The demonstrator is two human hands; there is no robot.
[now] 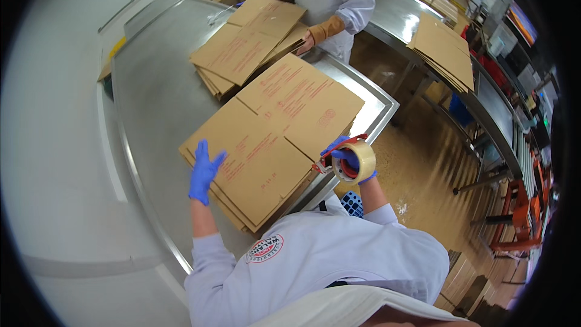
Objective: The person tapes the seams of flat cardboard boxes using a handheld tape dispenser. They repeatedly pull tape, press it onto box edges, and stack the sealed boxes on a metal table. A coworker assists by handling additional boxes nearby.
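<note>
A stack of flattened cardboard boxes (268,145) with red print lies on the stainless steel table (154,77) in front of me. My left hand (203,175), in a blue glove, is over the stack's left edge with its fingers spread and nothing in them. At the stack's right corner, my right hand (347,156), also gloved in blue, grips a red tape dispenser (323,163) that carries a large roll of clear packing tape (366,161). Part of that hand is hidden behind the roll.
Across the table a co-worker (327,4) in a white coat handles a second pile of flattened boxes (249,41). More flattened cardboard (445,50) rests on a steel counter (395,13) at the right. A blue plastic crate (352,204) stands low beside me.
</note>
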